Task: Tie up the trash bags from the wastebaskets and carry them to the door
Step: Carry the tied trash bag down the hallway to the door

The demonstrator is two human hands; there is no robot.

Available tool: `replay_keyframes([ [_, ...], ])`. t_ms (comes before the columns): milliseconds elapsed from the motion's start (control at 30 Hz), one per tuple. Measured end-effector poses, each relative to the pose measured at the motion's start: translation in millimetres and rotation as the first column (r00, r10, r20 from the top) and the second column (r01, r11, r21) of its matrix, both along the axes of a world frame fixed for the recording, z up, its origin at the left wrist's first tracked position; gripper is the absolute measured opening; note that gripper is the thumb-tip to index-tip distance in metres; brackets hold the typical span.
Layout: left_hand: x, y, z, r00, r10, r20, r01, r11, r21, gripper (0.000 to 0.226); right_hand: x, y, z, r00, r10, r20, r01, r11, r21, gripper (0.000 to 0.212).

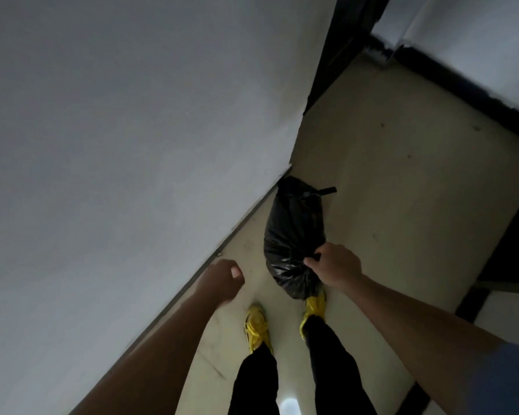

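Note:
A black trash bag point(294, 232) hangs in front of my feet, and my right hand point(336, 266) grips it by its tied top. Just beyond it, against the wall's corner, there seems to be a second black bag point(297, 190) on the floor with a knotted tail sticking out to the right; the two dark shapes merge and I cannot tell them apart for certain. My left hand point(222, 280) is curled into a loose fist near the wall, holding nothing.
A white wall point(117, 145) runs close along my left. The pale tiled floor point(402, 190) stretches ahead to a dark door frame point(333, 55) and a black skirting point(462, 82). My feet wear yellow shoes point(256, 327).

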State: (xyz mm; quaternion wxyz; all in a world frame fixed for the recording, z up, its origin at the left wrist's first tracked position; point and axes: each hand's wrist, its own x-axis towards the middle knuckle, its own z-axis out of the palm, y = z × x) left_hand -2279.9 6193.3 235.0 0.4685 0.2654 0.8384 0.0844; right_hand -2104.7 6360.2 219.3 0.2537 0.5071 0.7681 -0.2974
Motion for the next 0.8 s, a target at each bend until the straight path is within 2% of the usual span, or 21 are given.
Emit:
replay_keyframes([
  [100,-14,19,-57,0.997,0.069,-0.018,-0.07,0.997,-0.023,0.02,-30,30,-70,1.0,0.018,-0.011,-0.019,0.999,-0.051,0.035],
  [300,-26,47,-186,0.99,0.127,-0.057,-0.132,0.988,-0.075,0.014,-73,77,-222,0.997,0.063,-0.041,-0.068,0.99,-0.127,0.029],
  [433,-19,45,-266,0.985,0.164,-0.046,-0.168,0.98,-0.104,0.012,-84,89,-316,0.998,0.02,-0.053,-0.031,0.975,-0.222,0.023],
  [500,-14,39,-295,0.985,0.163,-0.05,-0.168,0.979,-0.119,0.012,-88,91,-348,0.998,-0.024,-0.064,0.006,0.962,-0.272,0.027],
  [633,-9,31,-311,0.984,0.166,-0.059,-0.173,0.974,-0.147,0.015,-97,95,-354,0.991,-0.048,-0.122,0.017,0.97,-0.244,0.044],
  [800,-2,28,-264,0.983,0.18,-0.038,-0.184,0.972,-0.147,0.015,-84,101,-296,0.995,0.034,-0.098,-0.049,0.986,-0.157,0.055],
])
